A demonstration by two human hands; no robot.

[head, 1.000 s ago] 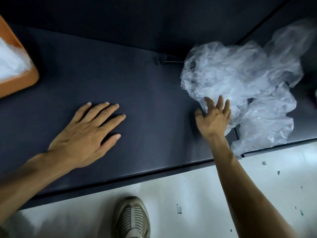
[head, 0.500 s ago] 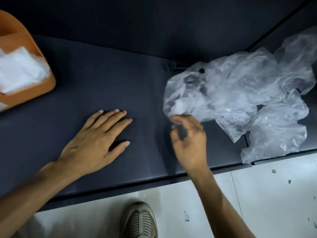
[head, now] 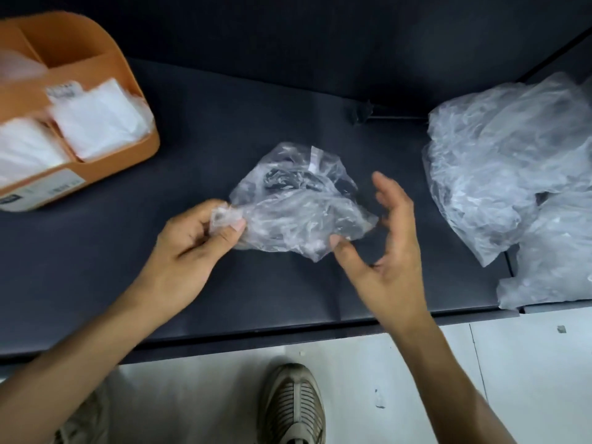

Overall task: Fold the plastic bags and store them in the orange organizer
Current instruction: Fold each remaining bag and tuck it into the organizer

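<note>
The left hand (head: 189,241) pinches a corner of a crumpled clear bag (head: 296,203) at the table (head: 224,123) centre, the right hand (head: 389,248) spread loosely beside it, organizer (head: 128,100) at ten o'clock, pile (head: 512,174) at three

1. The crumpled bag (head: 298,203) lies at the middle of the table (head: 96,267).
2. The organizer (head: 128,100) stands on the table, far left of the bag and behind it.
3. Folded bags (head: 99,120) sit in the organizer's compartments.
4. The pile of bags (head: 512,174) lies right of the bag, apart from it.
5. The left hand (head: 189,248) is at the bag's left corner; the right hand (head: 390,251) is at its right edge.
6. A shoe (head: 291,405) is on the floor (head: 480,363), in front of the table.
</note>
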